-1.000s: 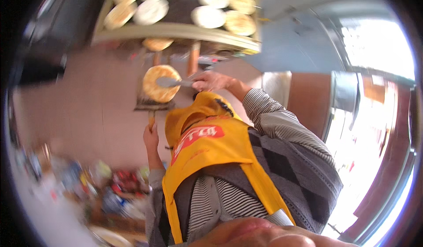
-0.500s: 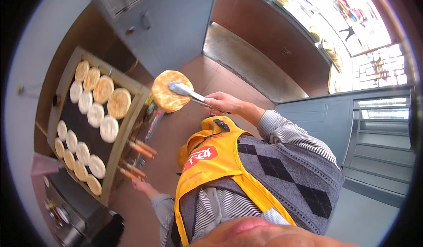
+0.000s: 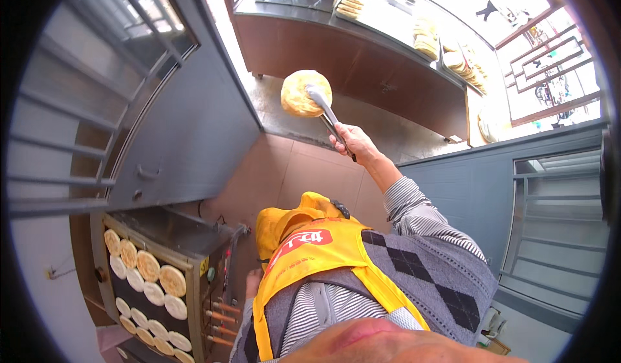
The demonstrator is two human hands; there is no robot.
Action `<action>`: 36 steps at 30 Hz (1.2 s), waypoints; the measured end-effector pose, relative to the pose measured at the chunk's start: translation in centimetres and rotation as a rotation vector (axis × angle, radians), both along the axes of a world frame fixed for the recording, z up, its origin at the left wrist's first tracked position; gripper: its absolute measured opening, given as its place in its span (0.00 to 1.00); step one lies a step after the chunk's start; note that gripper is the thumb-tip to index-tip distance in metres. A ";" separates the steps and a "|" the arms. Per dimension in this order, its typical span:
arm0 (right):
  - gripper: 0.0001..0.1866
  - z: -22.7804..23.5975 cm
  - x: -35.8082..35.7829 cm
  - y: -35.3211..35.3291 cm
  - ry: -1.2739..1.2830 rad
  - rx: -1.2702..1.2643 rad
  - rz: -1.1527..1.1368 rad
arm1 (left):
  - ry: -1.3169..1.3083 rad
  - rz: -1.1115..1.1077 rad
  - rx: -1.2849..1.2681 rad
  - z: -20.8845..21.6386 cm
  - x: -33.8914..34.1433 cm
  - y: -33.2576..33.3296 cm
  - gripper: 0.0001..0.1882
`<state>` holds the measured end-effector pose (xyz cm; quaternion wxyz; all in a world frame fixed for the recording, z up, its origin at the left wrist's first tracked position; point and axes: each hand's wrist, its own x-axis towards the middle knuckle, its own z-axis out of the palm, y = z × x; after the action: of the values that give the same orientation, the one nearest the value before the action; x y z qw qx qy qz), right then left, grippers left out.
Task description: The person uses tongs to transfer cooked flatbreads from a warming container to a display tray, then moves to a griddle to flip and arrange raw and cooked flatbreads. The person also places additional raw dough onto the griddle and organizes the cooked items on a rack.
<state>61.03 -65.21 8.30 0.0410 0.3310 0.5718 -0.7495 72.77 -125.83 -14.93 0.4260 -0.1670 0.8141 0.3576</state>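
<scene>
Steel tongs point(image 3: 330, 114) are gripped in my right hand point(image 3: 354, 144), held out in front of me. Their jaws pinch a round golden flatbread point(image 3: 299, 96), lifted clear of everything beneath it. Low beside the yellow apron point(image 3: 310, 240), only a small part of my left hand point(image 3: 254, 281) shows, and its fingers are too hidden to read. Closest to that hand is a griddle oven point(image 3: 194, 240) with wooden handles point(image 3: 223, 318) on its side. Rows of round flatbreads point(image 3: 152, 292), some browned and some pale, lie on its dark plate.
A grey door point(image 3: 174, 130) stands ahead on the left. Across the doorway runs a brown-fronted counter point(image 3: 291, 46) carrying a stack of flatbreads point(image 3: 425, 39) and a tray of more point(image 3: 462, 65). A grey panelled barrier point(image 3: 453, 159) is at the right.
My right hand has carried the tongs and flatbread forward and rightward, toward the counter. My left hand has drawn away from the wooden handles to the apron. The view has turned toward the counter.
</scene>
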 end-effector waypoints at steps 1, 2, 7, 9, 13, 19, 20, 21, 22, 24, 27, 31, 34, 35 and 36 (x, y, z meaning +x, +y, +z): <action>0.19 0.3 -1.0 1.6 -0.015 -0.010 -0.069 | 0.021 -0.024 0.007 0.0 -3.6 1.7 0.10; 0.19 0.3 -2.2 3.0 -0.027 -0.022 -0.135 | 0.022 0.025 0.011 0.0 -7.1 3.2 0.09; 0.21 -1.9 -6.6 12.3 -0.006 -0.014 -0.312 | -0.078 0.245 0.063 -3.5 -20.5 11.2 0.10; 0.21 -2.1 -7.9 16.1 -0.002 -0.021 -0.392 | -0.103 0.187 0.093 -6.1 -25.5 14.8 0.10; 0.23 -1.3 -10.4 24.1 -0.036 0.027 -0.486 | -0.231 -0.102 0.005 -7.1 -33.2 24.4 0.11; 0.23 -1.3 -16.3 37.0 -0.081 -0.005 -0.615 | -0.034 -0.118 0.141 -3.9 -45.4 37.5 0.11; 0.23 -1.6 -17.1 39.4 -0.088 -0.006 -0.634 | 0.012 -0.081 0.178 -2.8 -47.0 39.6 0.11; 0.23 -1.9 -18.3 41.8 -0.097 -0.007 -0.646 | 0.036 -0.063 0.185 -1.8 -48.4 41.1 0.12; 0.23 -2.3 -19.5 44.4 -0.117 -0.027 -0.658 | 0.059 -0.041 0.190 -0.9 -49.5 42.5 0.12; 0.23 -3.6 -22.4 50.0 -0.128 -0.031 -0.675 | 0.105 0.029 0.195 0.0 -50.4 44.3 0.12; 0.23 -5.1 -29.6 56.1 -0.102 -0.046 -0.568 | 0.143 0.285 0.155 -0.2 -47.6 43.1 0.11; 0.23 -9.5 -33.2 65.7 0.000 -0.068 -0.429 | 0.522 -0.037 -0.209 -3.8 -36.7 42.8 0.15; 0.27 -13.6 -35.7 69.4 -0.165 -0.042 -0.443 | -0.106 -0.057 -0.123 -4.4 -29.2 43.7 0.20; 0.29 -14.9 -37.3 68.0 -0.231 -0.141 -0.315 | -0.069 -0.013 -0.147 -3.8 -25.1 42.7 0.20; 0.29 -14.7 -38.5 67.3 -0.233 -0.187 -0.245 | -0.095 0.056 -0.209 -2.7 -21.9 44.7 0.19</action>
<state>22.53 2.09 -6.45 0.0460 0.4776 0.4463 -0.7554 50.90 -81.14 -17.63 0.4344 -0.2501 0.8207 0.2744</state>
